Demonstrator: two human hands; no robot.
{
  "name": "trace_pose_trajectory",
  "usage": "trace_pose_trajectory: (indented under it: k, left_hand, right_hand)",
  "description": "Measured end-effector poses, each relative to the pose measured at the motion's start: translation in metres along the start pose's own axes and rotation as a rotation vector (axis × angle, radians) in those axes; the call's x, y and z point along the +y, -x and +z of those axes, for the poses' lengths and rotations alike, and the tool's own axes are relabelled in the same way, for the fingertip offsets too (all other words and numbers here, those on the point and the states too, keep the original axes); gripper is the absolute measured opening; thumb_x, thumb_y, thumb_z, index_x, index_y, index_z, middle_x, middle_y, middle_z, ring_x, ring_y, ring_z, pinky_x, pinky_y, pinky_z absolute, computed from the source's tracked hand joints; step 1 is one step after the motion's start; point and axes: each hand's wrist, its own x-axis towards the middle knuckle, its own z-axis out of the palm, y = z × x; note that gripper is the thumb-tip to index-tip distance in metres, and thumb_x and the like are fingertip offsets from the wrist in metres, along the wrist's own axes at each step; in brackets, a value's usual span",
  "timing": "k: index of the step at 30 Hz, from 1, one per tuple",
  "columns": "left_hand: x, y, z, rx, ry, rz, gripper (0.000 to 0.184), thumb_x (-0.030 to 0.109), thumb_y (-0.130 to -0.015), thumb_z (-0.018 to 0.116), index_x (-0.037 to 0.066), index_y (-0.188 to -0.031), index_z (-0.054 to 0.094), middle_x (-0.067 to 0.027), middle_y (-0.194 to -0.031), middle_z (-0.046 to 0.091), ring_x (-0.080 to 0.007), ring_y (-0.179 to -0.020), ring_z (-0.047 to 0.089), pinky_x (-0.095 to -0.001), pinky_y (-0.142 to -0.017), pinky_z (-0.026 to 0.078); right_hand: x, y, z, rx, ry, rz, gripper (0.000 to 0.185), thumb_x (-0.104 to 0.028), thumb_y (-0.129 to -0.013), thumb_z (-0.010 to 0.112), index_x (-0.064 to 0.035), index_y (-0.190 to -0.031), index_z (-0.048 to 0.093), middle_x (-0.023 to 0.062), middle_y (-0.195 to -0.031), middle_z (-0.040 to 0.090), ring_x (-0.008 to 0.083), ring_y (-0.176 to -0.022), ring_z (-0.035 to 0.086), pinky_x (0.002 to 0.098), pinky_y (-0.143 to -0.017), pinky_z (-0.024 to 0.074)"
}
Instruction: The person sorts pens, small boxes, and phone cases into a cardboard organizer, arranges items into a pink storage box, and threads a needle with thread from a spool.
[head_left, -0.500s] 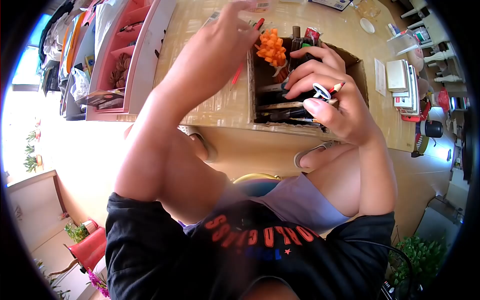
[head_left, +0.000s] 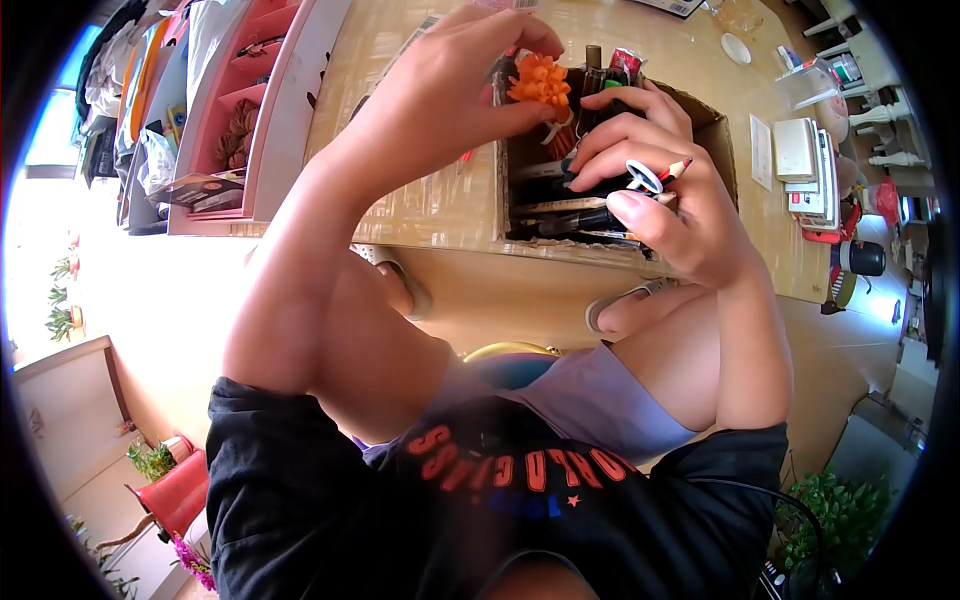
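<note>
My left hand (head_left: pixel 450 85) curves around an orange flower-shaped top (head_left: pixel 540 82), thumb at its lower edge and fingertips at its upper edge. The flower stands at the left side of an open cardboard box (head_left: pixel 722 150). Over the box's right part, my right hand (head_left: pixel 675 185) is curled. A red pencil (head_left: pixel 680 168) with a dark tip and a white-rimmed oval piece (head_left: pixel 642 177) stick out between its thumb and fingers; their lower ends are hidden. Several pens and a black marker (head_left: pixel 585 222) lie inside the box below that hand.
To the left stands a pink-and-white organizer (head_left: pixel 262 130) with things in its compartments. A stack of small books (head_left: pixel 805 165) and a clear plastic container (head_left: pixel 808 88) sit on the right of the table (head_left: pixel 430 220). A white round lid (head_left: pixel 735 49) lies toward the back.
My left hand has come down and to the right, from beside a red pen to around the orange flower top. The flower has shifted slightly. My right hand has stayed almost still.
</note>
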Motion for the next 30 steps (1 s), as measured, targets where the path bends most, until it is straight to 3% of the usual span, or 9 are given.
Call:
trace_pose_trajectory:
  k: [4,7,10,16,20,23,25,30]
  left_hand:
    - [-0.001,-0.006,0.014,0.204,0.126,0.179,0.036,0.014,-0.086,0.08,0.004,-0.118,0.067,-0.0102,-0.117,0.071,-0.0281,-0.113,0.066,-0.0391,-0.099,0.05]
    - [-0.012,-0.003,0.014,0.051,0.326,0.018,0.065,0.009,-0.088,0.079,0.001,-0.142,0.044,-0.0158,-0.135,0.06,-0.0289,-0.122,0.061,-0.0396,-0.107,0.05]
    - [-0.011,-0.003,0.016,0.069,0.211,0.053,0.059,0.007,-0.089,0.079,-0.001,-0.139,0.048,-0.0156,-0.13,0.061,-0.0262,-0.121,0.062,-0.0392,-0.107,0.05]
    - [-0.009,-0.001,0.025,0.169,0.363,0.072,0.054,0.002,-0.089,0.076,-0.001,-0.137,0.05,-0.0154,-0.123,0.067,-0.0241,-0.117,0.065,-0.0371,-0.104,0.052]
    - [-0.008,-0.004,0.024,0.248,0.277,0.138,0.038,-0.001,-0.09,0.073,-0.003,-0.126,0.061,-0.0153,-0.117,0.07,-0.0279,-0.112,0.067,-0.0377,-0.098,0.053]
    - [-0.005,-0.007,0.016,0.262,0.103,0.251,0.03,-0.002,-0.09,0.071,-0.003,-0.12,0.067,-0.016,-0.113,0.071,-0.0308,-0.108,0.068,-0.0383,-0.092,0.054]
    - [-0.01,-0.01,0.015,0.299,0.043,0.366,0.029,-0.003,-0.09,0.07,-0.002,-0.119,0.068,-0.0166,-0.111,0.072,-0.0328,-0.106,0.068,-0.0389,-0.089,0.055]
    - [-0.004,-0.008,-0.002,0.17,0.014,0.218,0.033,0.003,-0.09,0.073,-0.001,-0.121,0.065,-0.0165,-0.117,0.069,-0.0342,-0.111,0.065,-0.0406,-0.097,0.052]
  right_hand:
    - [-0.001,0.0,0.001,0.001,-0.011,0.015,0.024,-0.028,-0.088,0.061,-0.0065,-0.09,0.07,0.0061,-0.102,0.069,0.0319,-0.125,0.053,0.0524,-0.119,0.0222]
    - [0.0,0.0,0.0,0.0,-0.004,0.01,0.023,-0.028,-0.087,0.061,-0.0066,-0.09,0.07,0.0059,-0.102,0.069,0.0315,-0.125,0.053,0.052,-0.119,0.0221]
    - [0.0,0.0,0.001,0.003,-0.005,0.01,0.023,-0.028,-0.087,0.061,-0.0066,-0.09,0.07,0.0059,-0.102,0.069,0.0314,-0.125,0.053,0.0518,-0.12,0.022]
    - [-0.003,0.001,0.001,0.012,-0.003,0.021,0.023,-0.027,-0.087,0.061,-0.0065,-0.09,0.07,0.0064,-0.101,0.069,0.0319,-0.126,0.054,0.0518,-0.12,0.0228]
    - [-0.003,0.001,0.001,0.012,0.011,0.016,0.023,-0.027,-0.087,0.062,-0.0056,-0.089,0.069,0.0067,-0.101,0.069,0.0326,-0.126,0.054,0.0521,-0.119,0.0234]
    - [-0.006,-0.001,-0.001,-0.017,0.066,0.026,0.035,-0.032,-0.082,0.057,-0.0031,-0.093,0.072,0.0112,-0.105,0.07,0.0378,-0.132,0.051,0.0549,-0.118,0.0272]
    - [-0.005,0.0,0.0,0.013,0.08,-0.008,0.026,-0.028,-0.085,0.06,-0.0038,-0.091,0.069,0.0091,-0.102,0.069,0.0358,-0.129,0.053,0.0526,-0.117,0.0284]
    - [-0.008,0.002,0.002,0.042,0.115,0.021,0.023,-0.025,-0.087,0.061,-0.0036,-0.091,0.068,0.0088,-0.101,0.067,0.0367,-0.128,0.053,0.0509,-0.114,0.0323]
